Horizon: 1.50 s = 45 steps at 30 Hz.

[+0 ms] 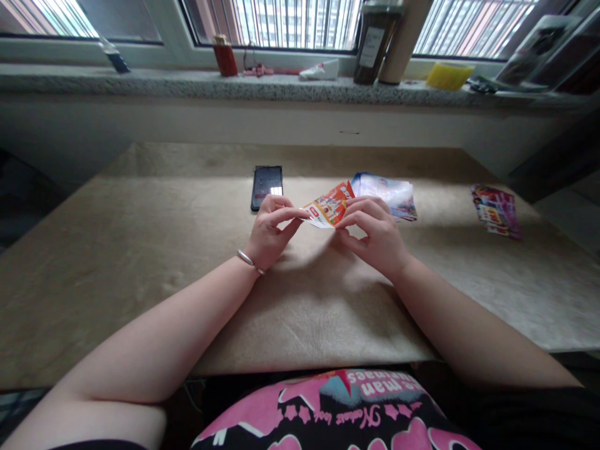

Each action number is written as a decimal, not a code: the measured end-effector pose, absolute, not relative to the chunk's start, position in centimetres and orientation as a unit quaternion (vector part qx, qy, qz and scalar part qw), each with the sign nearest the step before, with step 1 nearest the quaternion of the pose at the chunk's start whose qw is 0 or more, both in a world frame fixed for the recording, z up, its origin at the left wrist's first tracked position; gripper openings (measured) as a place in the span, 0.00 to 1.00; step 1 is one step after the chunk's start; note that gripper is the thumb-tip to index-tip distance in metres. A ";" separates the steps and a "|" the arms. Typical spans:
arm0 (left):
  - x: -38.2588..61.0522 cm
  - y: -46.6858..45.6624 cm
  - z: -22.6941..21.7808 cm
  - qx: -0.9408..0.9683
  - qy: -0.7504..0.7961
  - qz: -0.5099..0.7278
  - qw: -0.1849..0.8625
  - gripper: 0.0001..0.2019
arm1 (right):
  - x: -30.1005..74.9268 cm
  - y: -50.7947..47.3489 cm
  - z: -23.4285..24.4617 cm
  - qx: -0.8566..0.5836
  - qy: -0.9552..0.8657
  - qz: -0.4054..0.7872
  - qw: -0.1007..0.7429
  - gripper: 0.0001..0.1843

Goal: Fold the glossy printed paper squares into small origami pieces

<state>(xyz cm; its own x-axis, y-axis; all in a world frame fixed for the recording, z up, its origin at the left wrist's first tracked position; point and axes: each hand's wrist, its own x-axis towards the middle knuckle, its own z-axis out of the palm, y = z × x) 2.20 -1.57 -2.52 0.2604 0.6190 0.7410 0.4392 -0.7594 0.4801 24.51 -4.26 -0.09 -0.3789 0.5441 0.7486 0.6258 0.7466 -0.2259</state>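
Between my two hands, above the middle of the table, is a small orange and white printed paper [329,204], tilted, with a colourful picture on it. My left hand [273,232] pinches its left, white end between thumb and fingers. At the right edge, my right hand [374,232] grips it with thumb and fingertips. Just behind my right hand lies a pile of pale blue and purple printed sheets [387,192], partly covered by that hand. A dark phone [267,184] lies flat beyond my left hand.
Several purple and red printed packets [495,212] lie at the table's right side. Along the granite windowsill [178,84] stand a red lighter-like container [225,57], a dark jar [375,47] and a yellow object [450,75]. The table's front edge is close to my body.
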 end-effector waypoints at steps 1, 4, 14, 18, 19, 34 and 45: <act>2.2 -1.6 -2.5 0.787 0.337 0.508 0.094 0.05 | 24.5 -4.3 -0.1 -0.358 -0.830 -0.041 0.426 0.05; 2.3 -1.7 -2.6 0.783 0.346 0.505 0.115 0.05 | 24.6 -4.2 -0.1 -0.364 -0.833 -0.022 0.416 0.05; 2.4 -1.4 -3.2 0.758 0.342 0.511 0.218 0.07 | 24.5 -3.8 -1.3 -0.362 -0.847 -0.008 0.389 0.04; 2.4 -1.3 -3.4 0.747 0.329 0.523 0.245 0.06 | 24.4 -3.9 -1.3 -0.364 -0.852 -0.016 0.377 0.04; 2.4 -1.3 -3.4 0.745 0.325 0.527 0.247 0.06 | 24.4 -3.9 -1.2 -0.366 -0.851 -0.017 0.377 0.05; 2.5 -1.8 -2.8 0.744 0.333 0.510 0.276 0.05 | 24.4 -3.4 -2.0 -0.377 -0.842 0.019 0.385 0.03; 2.6 -1.9 -2.4 0.796 0.345 0.471 0.161 0.07 | 24.6 -2.9 -2.3 -0.433 -0.806 0.061 0.398 0.03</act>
<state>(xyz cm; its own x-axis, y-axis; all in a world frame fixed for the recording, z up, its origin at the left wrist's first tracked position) 2.63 -1.91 -2.39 0.3182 0.7006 0.6387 0.3981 -0.7101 0.5807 24.63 -2.88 -2.35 -0.3073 0.7471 0.5894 0.6494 0.6174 -0.4439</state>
